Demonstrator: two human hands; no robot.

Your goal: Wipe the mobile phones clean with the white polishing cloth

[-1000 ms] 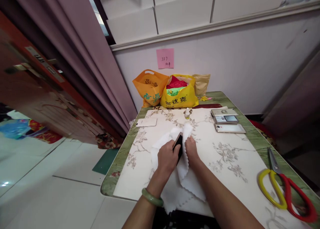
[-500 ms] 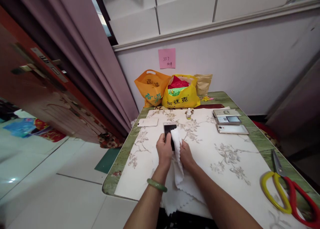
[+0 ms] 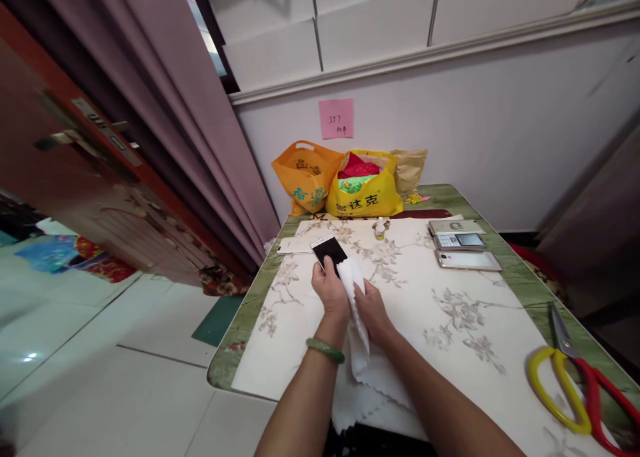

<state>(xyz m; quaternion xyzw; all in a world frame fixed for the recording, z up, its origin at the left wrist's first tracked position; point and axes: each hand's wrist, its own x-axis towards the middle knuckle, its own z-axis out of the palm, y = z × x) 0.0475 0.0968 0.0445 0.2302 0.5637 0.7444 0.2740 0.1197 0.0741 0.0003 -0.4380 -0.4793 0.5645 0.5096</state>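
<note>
A white smartphone [image 3: 331,249] with a dark screen is gripped in my left hand [image 3: 330,290], thumb over its lower screen. My right hand [image 3: 373,310] is closed on a white cloth [image 3: 353,280] with a scalloped edge. The cloth lies against the phone's lower right end and hangs down toward the table's front edge. Part of the phone is hidden behind the cloth and my fingers. A green bangle [image 3: 325,350] circles my left wrist.
On the floral table cover [image 3: 285,330] lie another white phone [image 3: 294,245], a small bottle [image 3: 380,228], several phones including a keypad phone [image 3: 460,241], and large scissors [image 3: 565,357]. An orange bag [image 3: 307,174] and yellow bag [image 3: 365,190] stand at the back.
The phone has tilted, its top end swinging to the left. My left wrist has turned and moved slightly right; the cloth remains in my right hand.
</note>
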